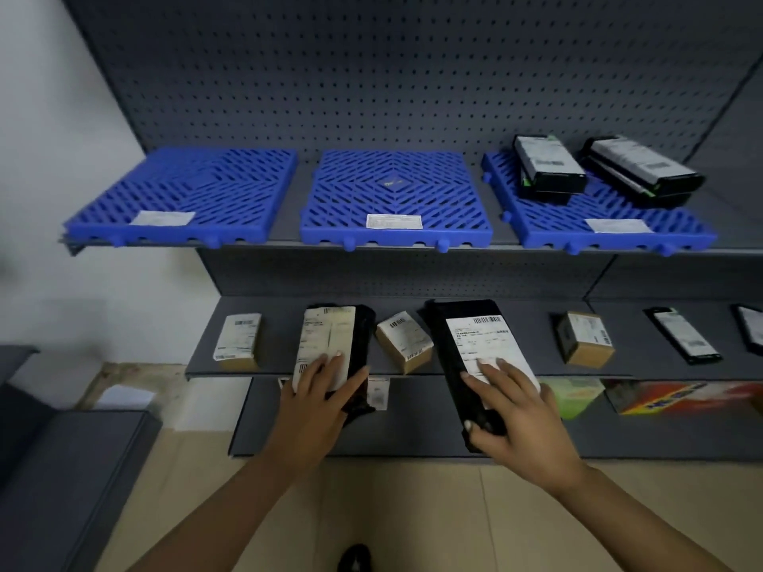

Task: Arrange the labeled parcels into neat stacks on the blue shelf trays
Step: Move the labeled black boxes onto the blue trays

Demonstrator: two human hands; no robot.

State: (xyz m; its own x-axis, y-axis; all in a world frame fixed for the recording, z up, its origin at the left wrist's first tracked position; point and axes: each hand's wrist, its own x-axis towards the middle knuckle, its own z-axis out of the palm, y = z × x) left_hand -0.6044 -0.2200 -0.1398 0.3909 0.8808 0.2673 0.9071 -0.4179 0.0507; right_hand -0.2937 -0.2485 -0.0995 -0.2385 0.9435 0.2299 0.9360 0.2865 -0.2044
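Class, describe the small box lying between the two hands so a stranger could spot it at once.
Find the grey lower shelf under the three blue trays. Between the two long black parcels being held lies a small brown cardboard box. Unlike the two other brown boxes, it sits skewed, a corner towards the shelf's front edge.

The print on every parcel label is blurred and cannot be read. A black parcel [752,329] at the far right of the middle shelf is cut off by the frame edge. The near ends of two black parcels are covered by the left hand [316,400] and right hand [522,414]. The bottom-shelf boxes [677,396] are smeared.
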